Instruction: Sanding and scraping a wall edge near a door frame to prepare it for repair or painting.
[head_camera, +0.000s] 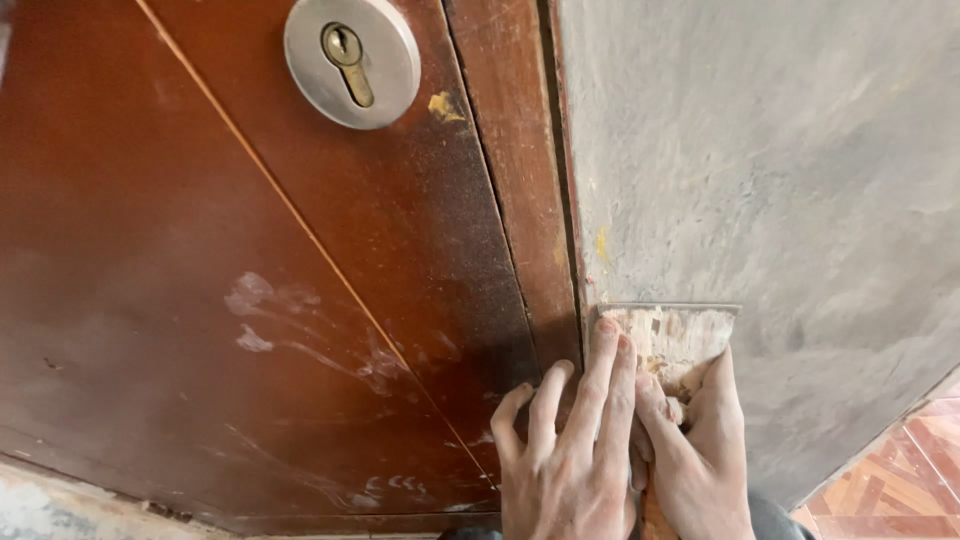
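Note:
A wide metal putty knife (672, 335), its blade smeared with pale filler, lies flat against the grey plastered wall (790, 180) right beside the brown wooden door frame (525, 200). My right hand (700, 450) grips its handle from below. My left hand (565, 450) rests over it, with fingertips pressing on the blade's left part and on the frame edge.
A dark brown wooden door (200, 250) with dusty white smudges fills the left side. A round metal lock plate with a brass keyhole (351, 60) sits near the top. Reddish patterned floor tiles (890, 480) show at the bottom right.

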